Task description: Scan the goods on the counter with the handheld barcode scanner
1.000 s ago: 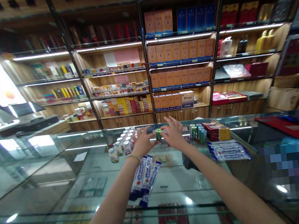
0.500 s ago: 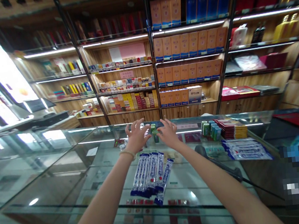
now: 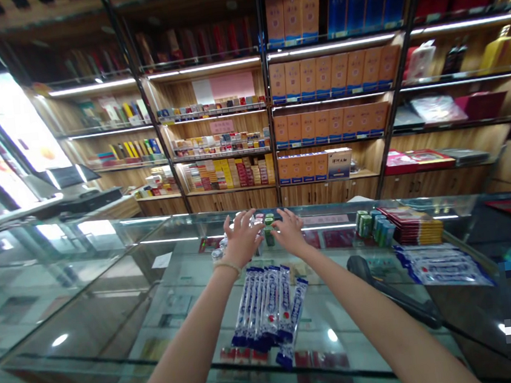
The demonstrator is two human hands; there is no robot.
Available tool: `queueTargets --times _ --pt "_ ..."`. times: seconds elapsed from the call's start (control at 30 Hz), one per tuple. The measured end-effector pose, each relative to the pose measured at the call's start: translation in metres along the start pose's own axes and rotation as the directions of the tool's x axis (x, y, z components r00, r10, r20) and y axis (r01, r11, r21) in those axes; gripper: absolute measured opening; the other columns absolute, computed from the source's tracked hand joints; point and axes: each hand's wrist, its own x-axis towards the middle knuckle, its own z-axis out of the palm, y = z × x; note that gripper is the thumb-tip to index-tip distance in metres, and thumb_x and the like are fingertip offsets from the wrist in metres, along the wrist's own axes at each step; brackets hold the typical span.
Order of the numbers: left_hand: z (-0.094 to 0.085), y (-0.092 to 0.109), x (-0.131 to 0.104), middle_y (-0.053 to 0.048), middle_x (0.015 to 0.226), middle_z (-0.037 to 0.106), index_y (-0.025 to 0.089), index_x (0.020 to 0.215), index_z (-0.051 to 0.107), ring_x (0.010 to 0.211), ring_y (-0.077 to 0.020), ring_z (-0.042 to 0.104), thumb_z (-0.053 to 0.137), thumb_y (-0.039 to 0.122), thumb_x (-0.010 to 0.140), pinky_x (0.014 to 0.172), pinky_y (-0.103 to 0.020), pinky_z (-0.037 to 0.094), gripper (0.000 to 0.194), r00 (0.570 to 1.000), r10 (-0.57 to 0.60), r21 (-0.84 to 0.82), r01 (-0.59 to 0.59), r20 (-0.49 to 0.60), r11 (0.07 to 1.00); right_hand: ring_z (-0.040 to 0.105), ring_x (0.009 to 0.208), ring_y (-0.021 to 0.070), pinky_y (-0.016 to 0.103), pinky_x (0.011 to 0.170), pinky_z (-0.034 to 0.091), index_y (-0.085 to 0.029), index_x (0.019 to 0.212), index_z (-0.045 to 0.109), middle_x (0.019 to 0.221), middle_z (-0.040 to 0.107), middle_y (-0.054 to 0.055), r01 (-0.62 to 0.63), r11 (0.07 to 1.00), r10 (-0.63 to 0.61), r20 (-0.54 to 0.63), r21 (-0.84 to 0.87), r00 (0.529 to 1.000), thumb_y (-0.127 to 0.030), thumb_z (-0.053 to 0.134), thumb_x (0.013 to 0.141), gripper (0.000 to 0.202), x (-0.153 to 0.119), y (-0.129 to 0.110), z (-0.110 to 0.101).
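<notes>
Front green can: stood near the far edge of the glass counter, between left hand and right hand; hands held apart, fingers spread, contact unclear. Green tops, unseen a second ago, are shown behind it; grouping is suggested.

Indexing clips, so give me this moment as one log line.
left hand: beside green can | right hand: can's other side | contact: unclear | blue-white packets: on glass counter
</notes>
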Motion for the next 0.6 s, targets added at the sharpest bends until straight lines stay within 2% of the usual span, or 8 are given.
queueTargets --times 0.27,0.6 --pt "0.011 -0.004 0.008 -0.005 0.158 0.048 0.036 0.112 0.073 0.146 -0.0344 0.038 0.074 0.025 0.081 0.121 -0.067 0.013 0.032 1.000 0.012 0.043 -0.013 0.014 0.999 0.026 0.151 0.0288 0.057 0.118 0.019 -0.025 0.110 0.073 0.162 0.040 0.008 -0.019 1.000 0.018 -0.022 -0.022 1.000 -0.028 0.062 0.095 0.019 0.014 0.004 0.015" --pt "0.029 -0.006 0.011 -0.003 0.161 0.044 0.035 0.108 0.077 0.149 -0.0338 0.033 0.070 0.035 0.086 0.122 -0.069 0.009 0.023 0.996 0.013 0.075 -0.020 0.092 0.997 0.026 0.151 0.0286 0.054 0.118 0.019 -0.026 0.115 0.072 0.162 0.039 0.009 -0.053 0.997 0.051 -0.045 -0.055 0.998 -0.030 0.059 0.097 0.022 0.009 0.009 0.030"
